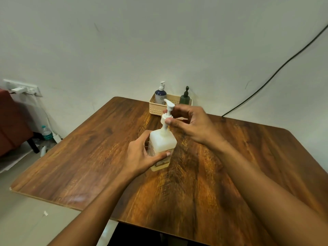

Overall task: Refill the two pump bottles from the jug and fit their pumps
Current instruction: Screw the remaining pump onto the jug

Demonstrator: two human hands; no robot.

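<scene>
Head view, and we start at the right fingertips (168, 121): thumb and forefinger are curled in tight, pinching the collar of the white pump (167, 110), its nozzle pointing up toward 11 o'clock. The right hand (191, 125) comes in from 4 o'clock. A white stem shows between that collar and the shoulder of the square bottle (164, 142), so the collar sits above the neck; whether it is threaded at all, I cannot tell. Down at the left hand (142, 155), the thumb lies across the bottle's near face and the fingers wrap round its far-left side, holding it upright, with pale yellowish liquid low inside. The bottle stands near the middle of the wooden table (88, 157). Out at 12 o'clock from it, against the wall, sits a cream basket (156, 109) with 2 pump bottles standing in it, both with pumps on: a navy bottle (160, 95) at the left, a dark green bottle (185, 98) at the right. At 2 o'clock a black cable (284, 64) runs up the wall. At 9 o'clock, on the floor, stands a water bottle (46, 133).
</scene>
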